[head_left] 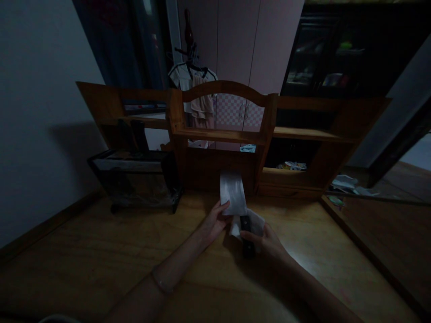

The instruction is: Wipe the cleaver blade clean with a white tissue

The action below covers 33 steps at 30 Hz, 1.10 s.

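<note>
A cleaver with a broad pale blade (232, 192) and a black handle (248, 244) stands blade-up over the wooden desk (101, 251), in front of the shelf unit. My right hand (268, 242) is closed round the black handle. A crumpled white cloth (256, 222) is bunched between that hand and the blade's base. My left hand (215, 222) comes in from the left, and its fingers pinch the lower left edge of the blade. The room is dim and fine detail is lost.
A wooden shelf unit (222, 134) runs along the back of the desk, with small items in its right compartment (292, 166). A dark rack (134, 177) stands at the back left by the wall. Papers (346, 184) lie at the desk's right edge. Clothes (201, 105) hang behind.
</note>
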Motion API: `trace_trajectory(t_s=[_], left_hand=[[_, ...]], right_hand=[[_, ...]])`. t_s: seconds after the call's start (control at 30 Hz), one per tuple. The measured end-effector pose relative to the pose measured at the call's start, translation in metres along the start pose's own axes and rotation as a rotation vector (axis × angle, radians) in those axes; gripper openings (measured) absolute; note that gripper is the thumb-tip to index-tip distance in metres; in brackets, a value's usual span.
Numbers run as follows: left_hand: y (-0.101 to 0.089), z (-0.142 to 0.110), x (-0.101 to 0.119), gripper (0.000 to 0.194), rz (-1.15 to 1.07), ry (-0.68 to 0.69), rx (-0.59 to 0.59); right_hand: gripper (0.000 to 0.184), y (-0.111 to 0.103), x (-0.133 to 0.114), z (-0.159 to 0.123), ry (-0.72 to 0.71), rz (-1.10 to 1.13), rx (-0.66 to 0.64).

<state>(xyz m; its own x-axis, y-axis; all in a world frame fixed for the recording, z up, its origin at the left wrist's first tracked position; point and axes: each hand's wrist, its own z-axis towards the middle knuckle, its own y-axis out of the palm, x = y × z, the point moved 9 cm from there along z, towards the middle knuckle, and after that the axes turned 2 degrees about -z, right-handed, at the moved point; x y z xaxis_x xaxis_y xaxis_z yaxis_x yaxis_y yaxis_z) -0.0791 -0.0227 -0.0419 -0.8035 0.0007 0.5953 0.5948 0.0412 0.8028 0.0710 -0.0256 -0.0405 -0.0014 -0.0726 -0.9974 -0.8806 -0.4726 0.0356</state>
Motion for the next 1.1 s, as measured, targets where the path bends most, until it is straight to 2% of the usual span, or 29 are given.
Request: trace_trajectory(t_s=[0.17, 0.33, 0.47, 0.53, 0.63, 0.7, 0.77, 0.8, 0.87, 1.0, 1.1], left_hand=[[-0.007, 0.002, -0.004, 0.033, 0.127, 0.051, 0.022], [-0.013, 0.005, -0.002, 0.031, 0.076, 0.054, 0.098], [-0.012, 0.005, -0.001, 0.031, 0.016, 0.081, 0.121], [-0.011, 0.005, -0.001, 0.033, 0.019, 0.084, 0.119], [-0.013, 0.004, 0.0, 0.033, 0.035, 0.1, 0.116], [-0.016, 0.004, 0.001, 0.031, 0.037, 0.113, 0.118], [-0.019, 0.006, -0.002, 0.031, 0.033, 0.103, 0.123], [-0.021, 0.006, -0.003, 0.032, 0.035, 0.092, 0.128], [-0.025, 0.008, -0.006, 0.035, 0.047, 0.075, 0.148], [-0.031, 0.008, -0.008, 0.04, 0.079, 0.059, 0.184], [-0.033, 0.007, -0.008, 0.044, 0.11, 0.037, 0.206]], right_hand=[[0.053, 0.006, -0.003, 0.001, -0.046, -0.069, -0.036], [0.042, 0.011, -0.001, -0.001, -0.06, -0.058, -0.034], [0.045, 0.012, -0.005, -0.002, -0.101, -0.036, -0.042], [0.044, 0.002, -0.009, -0.002, -0.117, -0.056, 0.022], [0.043, -0.023, -0.022, -0.004, -0.161, -0.146, 0.194], [0.043, -0.039, -0.038, -0.01, -0.254, -0.209, 0.333], [0.042, -0.042, -0.054, -0.016, -0.366, -0.293, 0.382], [0.041, -0.037, -0.059, -0.018, -0.415, -0.342, 0.356], [0.042, -0.017, -0.062, -0.02, -0.481, -0.446, 0.209], [0.047, 0.031, -0.048, -0.028, -0.557, -0.647, -0.161], [0.048, 0.052, -0.04, -0.035, -0.6, -0.781, -0.327]])
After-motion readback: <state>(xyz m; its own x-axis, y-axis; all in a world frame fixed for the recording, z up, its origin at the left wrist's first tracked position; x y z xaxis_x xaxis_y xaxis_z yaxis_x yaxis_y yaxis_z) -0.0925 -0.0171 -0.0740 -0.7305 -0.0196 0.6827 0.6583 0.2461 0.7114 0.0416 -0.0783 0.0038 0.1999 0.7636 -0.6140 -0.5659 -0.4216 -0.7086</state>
